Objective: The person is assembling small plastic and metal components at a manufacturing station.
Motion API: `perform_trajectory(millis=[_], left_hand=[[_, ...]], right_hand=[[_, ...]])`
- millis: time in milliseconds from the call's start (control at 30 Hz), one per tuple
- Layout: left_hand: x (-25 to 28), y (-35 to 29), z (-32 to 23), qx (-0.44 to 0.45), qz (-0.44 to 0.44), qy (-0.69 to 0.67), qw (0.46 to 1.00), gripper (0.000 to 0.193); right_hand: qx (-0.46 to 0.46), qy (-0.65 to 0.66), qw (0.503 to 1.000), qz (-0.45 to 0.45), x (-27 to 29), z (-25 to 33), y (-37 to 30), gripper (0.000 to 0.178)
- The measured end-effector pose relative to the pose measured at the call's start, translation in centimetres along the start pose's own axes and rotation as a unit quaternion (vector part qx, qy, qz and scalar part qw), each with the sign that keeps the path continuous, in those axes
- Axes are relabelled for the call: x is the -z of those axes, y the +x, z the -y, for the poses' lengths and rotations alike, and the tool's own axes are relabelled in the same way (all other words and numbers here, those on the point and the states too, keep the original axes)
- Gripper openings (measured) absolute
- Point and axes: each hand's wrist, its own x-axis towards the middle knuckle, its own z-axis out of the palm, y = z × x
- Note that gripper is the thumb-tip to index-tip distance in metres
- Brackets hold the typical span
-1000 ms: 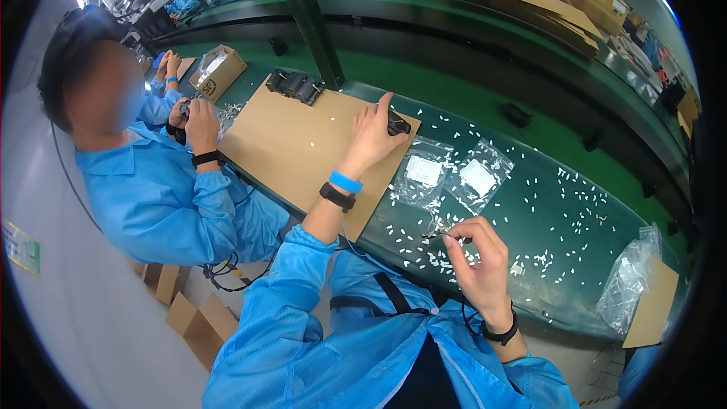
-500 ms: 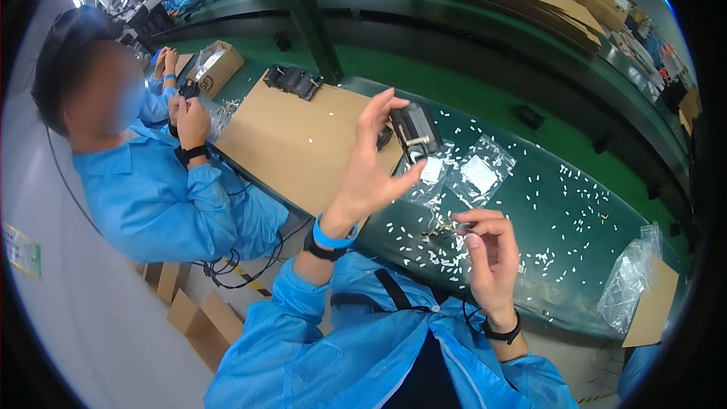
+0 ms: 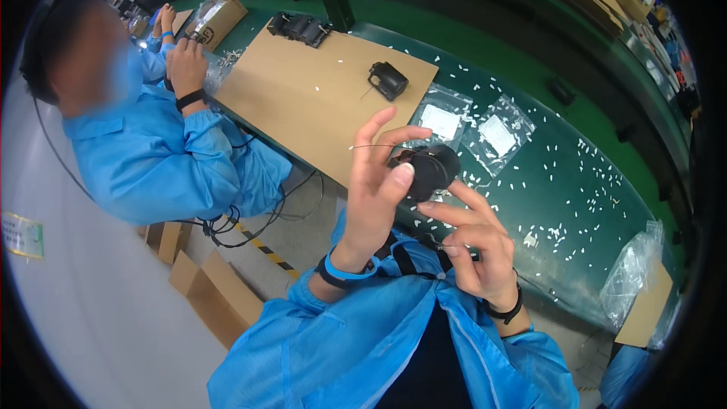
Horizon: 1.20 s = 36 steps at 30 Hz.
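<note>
A black rounded plastic part (image 3: 433,170) is gripped between the thumb and fingers of my left hand (image 3: 371,201). From its left side a thin wire (image 3: 371,146) sticks out across my fingers. My right hand (image 3: 481,246) is just below, with one or two fingertips at the part's lower edge. Thumb and forefinger of that hand pinch a small thin metallic piece (image 3: 437,245), whose kind is too small to tell. Beyond my hands, a similar black part (image 3: 388,80) with a thin wire lies on a cardboard sheet (image 3: 303,113).
Several joined black parts (image 3: 299,28) sit at the sheet's far edge. Clear bags with white labels (image 3: 496,134) and many scattered white bits (image 3: 598,174) lie on the green table (image 3: 545,197). A co-worker (image 3: 144,151) in blue works at left. Crumpled plastic (image 3: 632,269) lies at right.
The black part in my left hand has been turned and lowered toward me. My right hand has moved up against it. The single black part on the cardboard has come into full view.
</note>
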Motion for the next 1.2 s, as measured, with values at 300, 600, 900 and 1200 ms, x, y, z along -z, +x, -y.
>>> perform_trajectory(millis=[300,600,900,1200], left_hand=[[-0.2,-0.2,0.9,-0.044,0.019,0.026,0.998,0.072],[1.5,-0.7,2.9,0.202,0.039,-0.435,0.877,0.076],[0.6,-1.4,2.4,0.178,0.011,-0.449,0.875,0.076],[0.2,-1.4,1.4,0.120,0.005,-0.052,0.991,0.044]], right_hand=[[-0.078,0.236,0.966,-0.067,-0.7,-0.8,-1.1,0.009],[-0.062,0.263,0.950,-0.155,-0.5,-0.5,-0.6,0.012],[-0.081,0.167,0.967,-0.175,-0.3,-0.7,-0.7,0.007],[0.040,-0.187,0.979,0.065,0.8,-0.2,1.4,0.020]])
